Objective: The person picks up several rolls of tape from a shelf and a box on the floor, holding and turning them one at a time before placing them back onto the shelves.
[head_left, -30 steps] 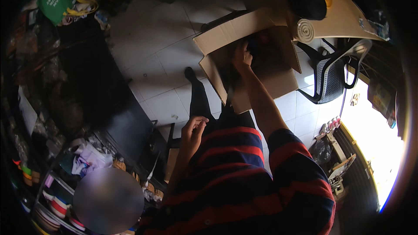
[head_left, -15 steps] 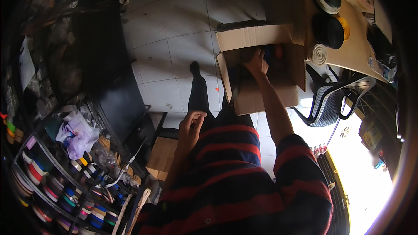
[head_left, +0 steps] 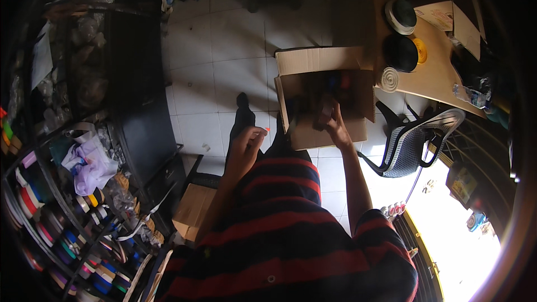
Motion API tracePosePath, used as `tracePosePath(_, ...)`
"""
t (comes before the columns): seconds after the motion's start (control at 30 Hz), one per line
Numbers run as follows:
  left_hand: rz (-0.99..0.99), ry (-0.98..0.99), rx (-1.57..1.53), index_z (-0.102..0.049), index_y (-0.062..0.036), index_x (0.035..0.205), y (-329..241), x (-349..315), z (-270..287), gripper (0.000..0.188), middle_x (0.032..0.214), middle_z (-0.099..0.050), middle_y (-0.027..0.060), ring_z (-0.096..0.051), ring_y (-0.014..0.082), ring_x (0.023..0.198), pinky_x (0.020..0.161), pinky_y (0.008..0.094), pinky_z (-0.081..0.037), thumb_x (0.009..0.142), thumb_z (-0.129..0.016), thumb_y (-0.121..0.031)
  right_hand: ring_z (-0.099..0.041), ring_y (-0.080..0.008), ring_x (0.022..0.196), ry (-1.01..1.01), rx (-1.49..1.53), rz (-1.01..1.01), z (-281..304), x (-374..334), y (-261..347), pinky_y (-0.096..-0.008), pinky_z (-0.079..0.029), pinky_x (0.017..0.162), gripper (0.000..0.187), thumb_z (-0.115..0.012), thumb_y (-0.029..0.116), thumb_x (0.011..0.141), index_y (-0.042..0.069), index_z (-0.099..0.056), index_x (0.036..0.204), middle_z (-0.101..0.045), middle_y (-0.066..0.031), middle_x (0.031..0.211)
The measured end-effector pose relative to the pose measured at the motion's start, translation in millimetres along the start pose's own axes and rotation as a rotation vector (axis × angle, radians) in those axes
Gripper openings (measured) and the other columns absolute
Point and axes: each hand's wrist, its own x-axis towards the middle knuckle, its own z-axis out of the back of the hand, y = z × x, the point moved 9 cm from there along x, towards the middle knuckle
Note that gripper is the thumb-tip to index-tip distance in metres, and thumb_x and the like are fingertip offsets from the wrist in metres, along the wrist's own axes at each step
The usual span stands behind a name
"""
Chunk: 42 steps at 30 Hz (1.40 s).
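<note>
The right hand's [head_left: 337, 127] fingers pinch a small brownish item [head_left: 325, 113] at their tips, over the open cardboard box [head_left: 313, 60]. Beyond those fingers, dim blue [head_left: 333, 82] and red contents [head_left: 345, 82] lie inside. The left hand's [head_left: 246, 141] fingers curl; whether they pinch anything, I cannot tell.

Worn on the head, a wide fisheye camera looks down over the close striped shirt [head_left: 268, 229] (edges bow toward the rim) to the tiled floor [head_left: 238, 75] farther below.
</note>
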Motion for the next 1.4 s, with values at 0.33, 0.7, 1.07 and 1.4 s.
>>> tracePosePath(0.33,0.295,0.513,-0.599,-0.027,-0.0151,0.144,16,-11,-58,0.069,0.139,-0.039,0.0105,-0.047,0.0203,0.120,0.094,0.0392,-0.043,0.093,-0.043,-0.059,-0.013,-0.0299,0.142,0.335,-0.365,0.205,-148,-82,47,-0.0409,-0.030,0.109,0.109,-0.073,0.028,0.076,0.012,0.005,0.150,-0.002,-0.0208,0.155)
tracePosePath(0.7,-0.054,-0.034,-0.205,-0.055,0.0011,0.107,43,-66,167,0.036,0.099,-0.063,0.0113,-0.061,0.0193,0.092,0.082,0.0317,-0.048,0.080,-0.073,-0.015,-0.028,-0.0363,0.136,0.248,-0.503,0.207,-320,-85,4,-0.0389,-0.028,0.109,0.096,-0.069,0.039,0.083,0.005,-0.008,0.148,-0.030,-0.0289,0.142)
tracePosePath(1.07,-0.452,-0.463,0.101,-0.057,-0.0027,0.101,60,-160,321,0.044,0.095,-0.061,0.0078,-0.059,0.0184,0.086,0.077,0.0303,-0.047,0.064,-0.081,-0.001,-0.055,-0.0343,0.113,0.188,-1.279,0.629,-443,-76,-13,-0.0428,-0.045,0.097,0.053,-0.068,0.033,0.081,0.005,-0.052,0.123,-0.058,-0.0149,0.115)
tracePosePath(1.4,-0.306,-0.417,-0.138,-0.056,-0.0008,0.103,106,-181,365,0.027,0.099,-0.058,0.0069,-0.057,0.0139,0.087,0.074,0.0288,-0.048,0.080,-0.062,-0.013,-0.060,-0.0329,0.099,0.750,-0.710,0.917,-570,-107,33,-0.0409,-0.049,0.084,0.043,-0.071,0.017,0.076,0.002,-0.051,0.112,-0.057,-0.0167,0.106)
